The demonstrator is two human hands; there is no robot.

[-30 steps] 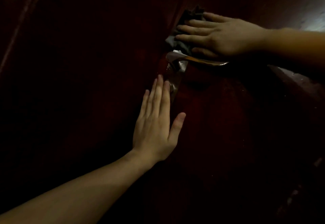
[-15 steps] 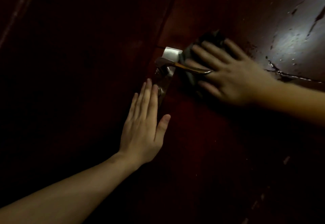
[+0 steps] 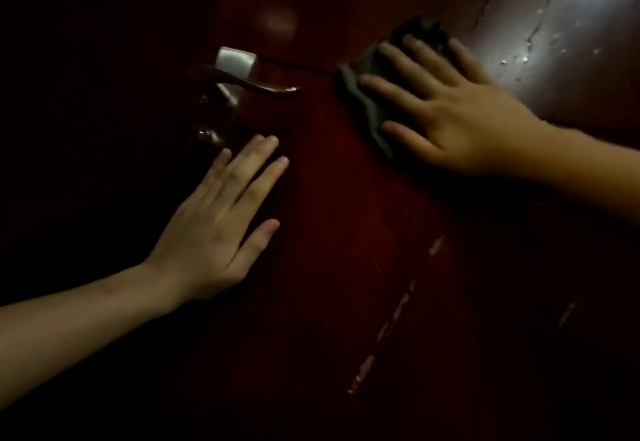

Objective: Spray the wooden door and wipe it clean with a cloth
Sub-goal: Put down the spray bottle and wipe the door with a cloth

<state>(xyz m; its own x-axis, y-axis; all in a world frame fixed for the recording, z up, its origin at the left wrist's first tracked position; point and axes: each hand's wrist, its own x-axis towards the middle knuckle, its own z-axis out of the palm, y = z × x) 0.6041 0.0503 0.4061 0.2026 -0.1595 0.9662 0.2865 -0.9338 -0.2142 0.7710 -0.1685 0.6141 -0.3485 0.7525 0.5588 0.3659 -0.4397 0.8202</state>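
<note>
The door (image 3: pixel 346 232) fills the whole view, a dark reddish wooden surface under both hands, dim over most of its width and almost black out beyond the left hand. Past the right hand's fingers and wrist a patch catches strong light, and there the wood shows wet streaks and droplets (image 3: pixel 526 49). Below the right forearm a few pale scuffs (image 3: pixel 398 316) run in a slanted line down the panel. No writing or brand mark can be read anywhere. The left hand (image 3: pixel 214 232) lies flat and open on the wood, fingers together and stretched out, thumb angled to the side, holding nothing. The right hand (image 3: pixel 453 111) is also spread wide, palm down, its fingers splayed over a dark grey cloth (image 3: pixel 367 101) that it presses against the door; the cloth is crumpled, sticking out past the fingertips and along the thumb side, well apart from the left hand. Between the two hands, just beyond the left fingertips, sits a metal lock plate (image 3: pixel 235 62) with a lever handle (image 3: pixel 263 85) whose tip points toward the cloth without touching it. A small round knob (image 3: pixel 204 135) sits on the lower end of the plate, close beside the left fingertips.
</note>
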